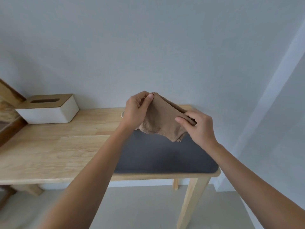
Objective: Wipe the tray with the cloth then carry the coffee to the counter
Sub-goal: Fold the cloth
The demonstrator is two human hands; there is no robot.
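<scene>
Both hands hold one brown cloth [162,119] up in the air above the table's right end. Left hand [136,111] pinches the cloth's upper corner w/ thumb and fingers; right hand [197,127] grips the opposite lower edge. Cloth looks folded in layers and is stretched between the two grips, prob. to square it up or refold it into a pad before wiping. It touches nothing but the hands.

The dark gray tray [165,156] lies flat at the table's [54,146] front right corner, directly under the cloth, bare as far as visible. One pale rim, likely the coffee cup [122,114], peeks out behind the left hand near the table's back edge; mostly hidden, so contents can't be told.

Count: 1 cloth, 1 tray, 1 cup (partly seen), 1 white tissue box [49,109] w/ wooden lid at the table's back left. Wiping hasn't begun by the look of it.
</scene>
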